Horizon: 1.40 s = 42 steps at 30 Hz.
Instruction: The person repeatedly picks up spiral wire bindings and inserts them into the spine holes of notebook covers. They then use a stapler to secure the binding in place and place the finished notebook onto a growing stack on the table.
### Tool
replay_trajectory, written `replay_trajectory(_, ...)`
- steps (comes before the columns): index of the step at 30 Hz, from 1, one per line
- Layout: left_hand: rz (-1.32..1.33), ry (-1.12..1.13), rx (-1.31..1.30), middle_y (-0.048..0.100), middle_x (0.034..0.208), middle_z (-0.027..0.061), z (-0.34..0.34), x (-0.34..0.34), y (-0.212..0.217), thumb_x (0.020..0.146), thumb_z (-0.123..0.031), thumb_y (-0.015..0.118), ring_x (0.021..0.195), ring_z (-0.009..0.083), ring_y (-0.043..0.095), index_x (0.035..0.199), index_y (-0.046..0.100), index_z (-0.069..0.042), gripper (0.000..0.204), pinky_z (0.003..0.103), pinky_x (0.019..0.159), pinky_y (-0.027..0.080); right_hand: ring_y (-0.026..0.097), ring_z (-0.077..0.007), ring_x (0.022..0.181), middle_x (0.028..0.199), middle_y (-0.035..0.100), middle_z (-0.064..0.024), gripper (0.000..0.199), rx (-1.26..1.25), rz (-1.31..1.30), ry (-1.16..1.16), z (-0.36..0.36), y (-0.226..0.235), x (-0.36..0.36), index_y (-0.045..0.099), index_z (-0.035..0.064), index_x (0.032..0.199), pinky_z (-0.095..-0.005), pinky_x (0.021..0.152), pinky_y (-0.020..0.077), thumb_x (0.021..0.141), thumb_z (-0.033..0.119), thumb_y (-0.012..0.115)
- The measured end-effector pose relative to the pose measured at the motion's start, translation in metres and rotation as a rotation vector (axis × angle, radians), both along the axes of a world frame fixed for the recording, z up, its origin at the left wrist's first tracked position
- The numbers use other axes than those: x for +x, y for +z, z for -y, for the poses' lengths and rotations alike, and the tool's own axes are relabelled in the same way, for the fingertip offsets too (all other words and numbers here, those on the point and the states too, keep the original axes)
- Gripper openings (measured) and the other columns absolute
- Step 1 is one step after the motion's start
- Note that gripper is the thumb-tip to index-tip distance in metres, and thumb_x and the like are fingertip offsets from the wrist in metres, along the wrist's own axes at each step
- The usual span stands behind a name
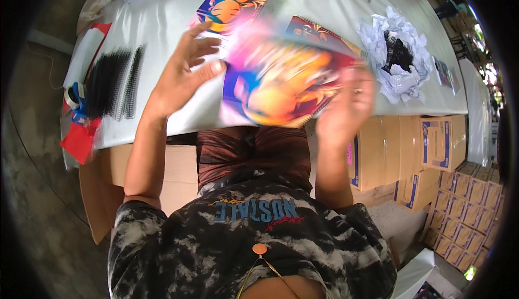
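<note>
The left hand (pixel 186 72) is spread, fingers apart and thumb out just beside the left edge of a brightly coloured notebook (pixel 273 91); I can't tell whether the thumb touches it. The right hand (pixel 348 101) looks to be pinching the notebook's right edge, though blur hides the exact finger placement. The notebook is up between the hands, in front of the person and, in this view, over the near edge of the counter (pixel 167 7).

With the hold mostly on one side, the notebook could tip or slip into the lap, I'd judge, if the right hand's pinch loosened. A loose swing might also scuff the cover or snag its edge on the second notebook (pixel 313 28), which lies partly hidden behind it and is the nearest thing in the way. A third notebook (pixel 232 7) lies beyond the left hand's fingertips.

Farther left are black binding coils (pixel 111 82), a blue tape dispenser (pixel 78 104) and a red piece of material (pixel 81 142) hanging at the counter's edge. To the right, crumpled white wrapping (pixel 373 45) surrounds a dark heap (pixel 398 54), limiting room there; cardboard boxes (pixel 378 142) stand below
</note>
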<state>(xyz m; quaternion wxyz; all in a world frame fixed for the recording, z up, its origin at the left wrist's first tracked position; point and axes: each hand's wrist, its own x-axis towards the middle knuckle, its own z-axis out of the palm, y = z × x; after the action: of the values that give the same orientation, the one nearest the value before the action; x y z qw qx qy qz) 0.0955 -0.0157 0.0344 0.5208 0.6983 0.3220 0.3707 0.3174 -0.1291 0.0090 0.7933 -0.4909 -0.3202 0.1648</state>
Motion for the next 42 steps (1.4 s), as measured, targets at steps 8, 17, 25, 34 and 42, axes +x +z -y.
replay_trajectory(8, 0.303, 0.286, -0.121, 0.061, 0.096, 0.0067, -0.018, 0.151, 0.028, 0.085, -0.031, 0.062, 0.088, 0.0122, 0.059, 0.118, 0.049, 0.000, 0.047, 0.025, 0.072, 0.046, 0.049, -0.0101, 0.074, 0.089, 0.051, -0.0042, 0.031, 0.226, -0.510, -0.290, -0.004, -0.025, 0.049, 0.043, 0.0030, 0.117, -0.0273, 0.066, 0.0477, 0.090, 0.011, 0.055)
replay_trajectory(17, -0.863, 0.152, 0.409, 0.057, 0.111, 0.0220, -0.104, 0.232, -0.042, 0.079, -0.048, 0.061, 0.106, 0.0350, 0.055, 0.119, 0.050, -0.003, 0.060, 0.042, 0.088, 0.045, 0.046, -0.0244, 0.105, 0.110, 0.050, -0.0150, 0.028, -0.473, 0.192, -0.541, 0.005, -0.111, 0.065, 0.046, 0.0013, 0.104, -0.0337, 0.093, 0.0326, 0.083, 0.010, 0.061)
replay_trajectory(25, -0.532, 0.330, 0.236, 0.052, 0.120, 0.0254, -0.008, 0.167, -0.071, 0.087, -0.041, 0.053, 0.103, 0.0398, 0.056, 0.128, 0.039, -0.002, 0.059, 0.045, 0.086, 0.044, 0.051, -0.0187, 0.105, 0.121, 0.052, -0.0177, 0.041, -0.388, 0.285, -0.282, 0.010, -0.120, 0.065, 0.039, -0.0062, 0.130, -0.0299, 0.091, 0.0394, 0.094, 0.012, 0.044)
replay_trajectory(34, -0.654, 0.123, 0.449, 0.048, 0.123, 0.0292, -0.040, 0.186, -0.088, 0.087, -0.029, 0.054, 0.108, 0.0408, 0.052, 0.125, 0.043, 0.002, 0.050, 0.043, 0.089, 0.045, 0.054, -0.0218, 0.102, 0.115, 0.055, -0.0195, 0.041, -0.326, 0.228, -0.400, 0.005, -0.124, 0.058, 0.042, -0.0071, 0.126, -0.0306, 0.087, 0.0421, 0.091, 0.012, 0.050)
replay_trajectory(42, -0.742, -0.017, 0.401, 0.044, 0.129, 0.0240, -0.016, 0.140, -0.063, 0.078, -0.058, 0.057, 0.112, 0.0386, 0.050, 0.138, 0.027, -0.004, 0.086, 0.043, 0.093, 0.041, 0.052, -0.0360, 0.105, 0.118, 0.053, -0.0230, 0.044, -0.426, 0.448, -0.486, 0.006, -0.126, 0.055, 0.044, -0.0039, 0.125, -0.0404, 0.090, 0.0394, 0.086, 0.013, 0.058)
